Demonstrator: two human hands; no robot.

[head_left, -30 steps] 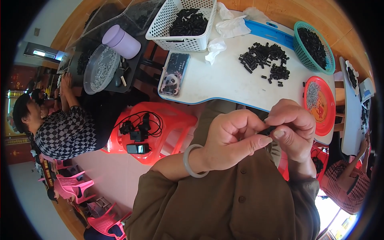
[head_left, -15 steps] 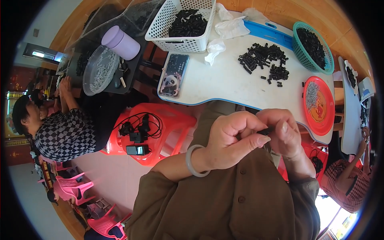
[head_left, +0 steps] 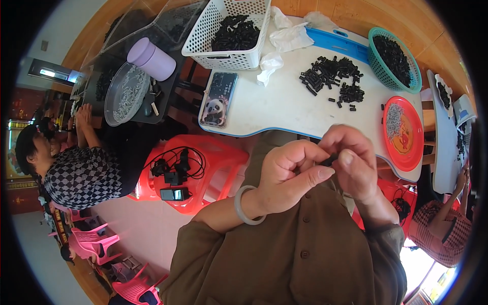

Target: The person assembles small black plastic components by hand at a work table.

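My left hand (head_left: 291, 175), with a pale bangle on the wrist, pinches a small black cylindrical piece (head_left: 329, 160) between thumb and fingers. Against the other end of that piece, the thumb and curled fingers of my right hand (head_left: 356, 168) are closed. Both hands are held above my lap, at the near edge of the white table (head_left: 274, 107). Past them on the tabletop lies a loose pile of black cylindrical pieces (head_left: 330, 71). A red round tray (head_left: 413, 158) at the right holds a heap of small silvery pins (head_left: 394, 121).
A white perforated basket (head_left: 223, 62) and a green basket (head_left: 378, 58) hold black pieces. A panda-patterned phone (head_left: 218, 101) and crumpled tissues (head_left: 272, 63) lie on the table. Left are a red stool (head_left: 218, 152) with cables, a lilac cup (head_left: 155, 61) and a seated person (head_left: 84, 173).
My right hand has tilted up and shifted slightly left, its fingers closing more tightly around the black piece. My left hand has moved slightly left, still pinching.
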